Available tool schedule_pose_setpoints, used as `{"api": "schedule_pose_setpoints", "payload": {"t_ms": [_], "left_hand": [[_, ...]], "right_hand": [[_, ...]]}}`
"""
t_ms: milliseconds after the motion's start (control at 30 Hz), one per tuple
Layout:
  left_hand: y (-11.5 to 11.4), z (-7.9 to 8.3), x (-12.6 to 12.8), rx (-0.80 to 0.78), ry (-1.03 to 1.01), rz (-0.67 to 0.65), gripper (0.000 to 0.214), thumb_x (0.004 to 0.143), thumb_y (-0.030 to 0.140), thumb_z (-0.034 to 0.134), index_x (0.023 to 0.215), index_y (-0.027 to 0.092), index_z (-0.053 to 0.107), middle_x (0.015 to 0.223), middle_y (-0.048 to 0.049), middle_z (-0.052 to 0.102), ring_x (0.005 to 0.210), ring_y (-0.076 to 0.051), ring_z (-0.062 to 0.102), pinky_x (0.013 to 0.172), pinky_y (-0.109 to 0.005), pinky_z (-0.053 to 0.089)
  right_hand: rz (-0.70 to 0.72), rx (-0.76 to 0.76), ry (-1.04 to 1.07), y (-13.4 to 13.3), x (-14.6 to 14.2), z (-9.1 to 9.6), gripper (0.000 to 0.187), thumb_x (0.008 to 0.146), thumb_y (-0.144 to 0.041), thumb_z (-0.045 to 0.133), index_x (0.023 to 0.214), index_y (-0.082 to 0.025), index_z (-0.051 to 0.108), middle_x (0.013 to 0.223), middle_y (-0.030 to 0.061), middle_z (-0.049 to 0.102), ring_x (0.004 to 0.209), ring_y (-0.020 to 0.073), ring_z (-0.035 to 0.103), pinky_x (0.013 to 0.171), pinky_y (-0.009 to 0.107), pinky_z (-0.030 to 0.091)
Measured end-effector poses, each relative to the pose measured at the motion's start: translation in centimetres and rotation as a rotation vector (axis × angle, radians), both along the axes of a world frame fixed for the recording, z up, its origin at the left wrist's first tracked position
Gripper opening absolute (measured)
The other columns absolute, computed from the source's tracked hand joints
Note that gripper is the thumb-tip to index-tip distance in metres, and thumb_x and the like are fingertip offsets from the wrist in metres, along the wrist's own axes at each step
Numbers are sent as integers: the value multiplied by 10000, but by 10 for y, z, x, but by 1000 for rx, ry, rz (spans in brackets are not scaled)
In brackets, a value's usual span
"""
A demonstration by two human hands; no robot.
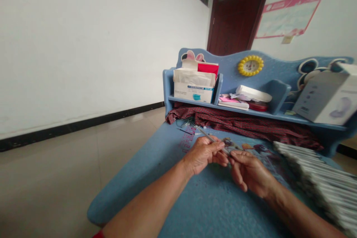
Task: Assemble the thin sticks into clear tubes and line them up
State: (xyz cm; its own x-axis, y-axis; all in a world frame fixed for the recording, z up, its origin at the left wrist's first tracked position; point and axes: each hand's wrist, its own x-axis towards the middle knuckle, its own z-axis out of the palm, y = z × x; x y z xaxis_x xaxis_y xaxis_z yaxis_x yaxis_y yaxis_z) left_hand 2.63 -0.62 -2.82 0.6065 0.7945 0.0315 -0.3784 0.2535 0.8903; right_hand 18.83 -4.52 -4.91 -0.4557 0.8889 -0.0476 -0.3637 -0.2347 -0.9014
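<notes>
Above the blue desk [217,208], a thin grey stick [205,134] slants from upper left to lower right through my two hands. My left hand [203,153] pinches it between thumb and fingers, and its far end sticks out past them. Close beside it, my right hand [249,173] grips the near end with thumb and index finger, its lower fingers loosely curled. What the stick is made for I cannot tell. A stack of similar long pale grey sticks [320,178] with dark, fuzzy-looking ends lies to the right of my right hand.
A dark thin rod [184,131] and thin tangled strands [187,122] lie beyond my left hand. A red checked cloth [231,122] runs under the shelf. On the shelf stand a mask box [192,91], papers [232,103], a red round tin [258,106] and a white box [326,95].
</notes>
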Motion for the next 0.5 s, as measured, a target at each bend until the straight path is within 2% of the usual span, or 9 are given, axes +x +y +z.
{"api": "schedule_pose_setpoints", "payload": {"t_ms": [300,500], "left_hand": [[-1,2,-3,-6,-44,-43,196,679,236,661,768,126,525,600,-49,655,513,-161,632,550,-287,519],[-1,-2,-1,47,36,10,185,710,261,635,784,126,531,630,-42,648,493,-131,613,519,-249,501]], "right_hand": [[2,33,5,-2,-1,3,272,835,-342,469,643,-152,501,329,-8,523,219,98,425,279,166,271],[-84,174,-260,-1,0,7,299,817,-426,498,702,-149,497,445,8,585,291,85,468,317,164,312]]}}
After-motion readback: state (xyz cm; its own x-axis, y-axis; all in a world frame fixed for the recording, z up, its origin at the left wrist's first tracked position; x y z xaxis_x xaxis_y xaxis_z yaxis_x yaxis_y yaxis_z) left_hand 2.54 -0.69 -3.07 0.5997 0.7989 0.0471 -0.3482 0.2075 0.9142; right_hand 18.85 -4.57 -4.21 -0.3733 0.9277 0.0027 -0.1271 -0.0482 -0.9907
